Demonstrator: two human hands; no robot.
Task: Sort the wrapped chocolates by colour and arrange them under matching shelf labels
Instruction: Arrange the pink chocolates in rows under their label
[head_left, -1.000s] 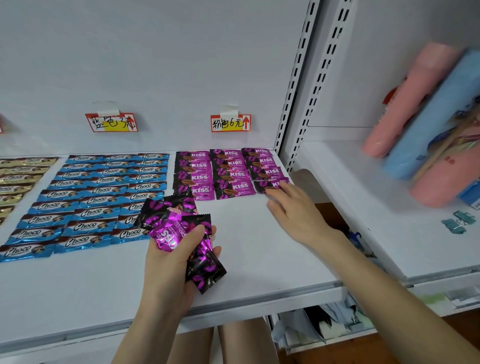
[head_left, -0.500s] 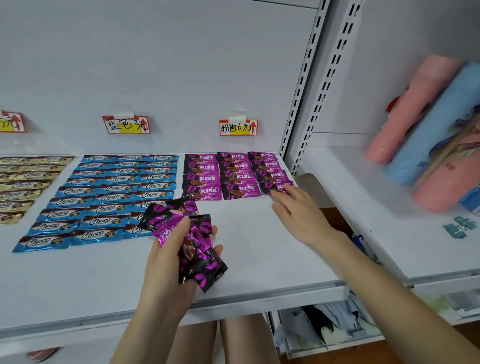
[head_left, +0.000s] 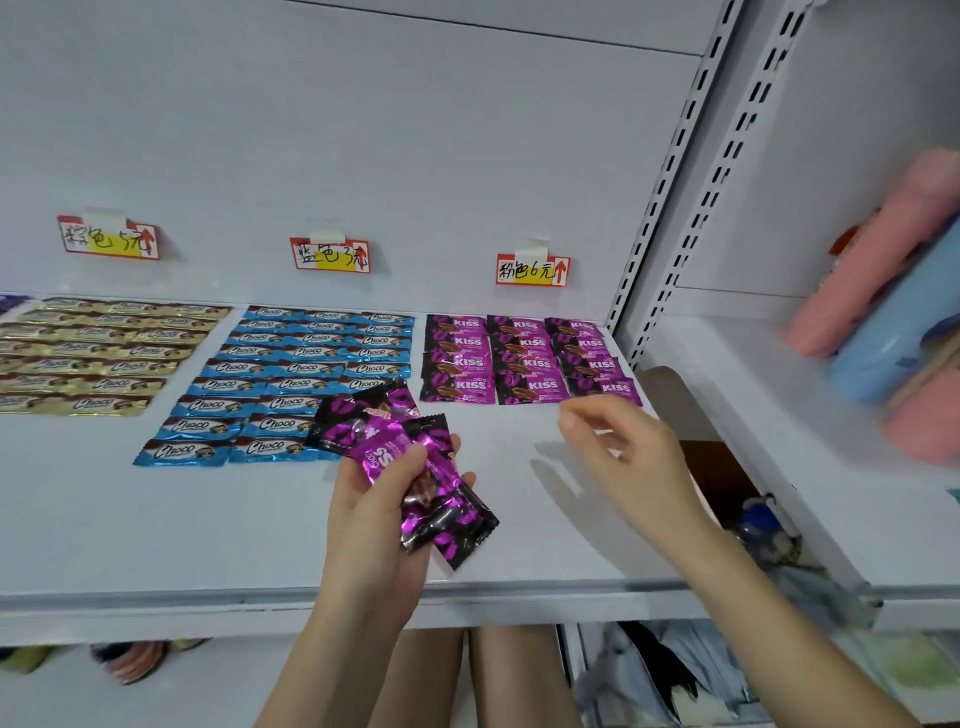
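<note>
Left hand (head_left: 382, 499): grip clenched round a bundle of pink chocolates (head_left: 415, 467), held above the front half of the shelf (head_left: 156, 530).
Right hand (head_left: 623, 457): grip released, fingers loosely curled, nothing in it; just in front of the pink rows (head_left: 524, 361).
Pink rows: three columns under the right label (head_left: 532, 270), reaching nearly to the shelf's right edge by the slotted upright (head_left: 670, 171).
Open room: bare shelf in front of the pink rows, down to the front lip.
Blue rows (head_left: 291, 384): under the middle label (head_left: 331, 255); lower right part covered by the bundle.
Gold rows (head_left: 98, 353): under the left label (head_left: 108, 238); cut off at the left.
Hard to make out: pink and blue rolls (head_left: 893, 306) on the neighbouring shelf, blurred.
</note>
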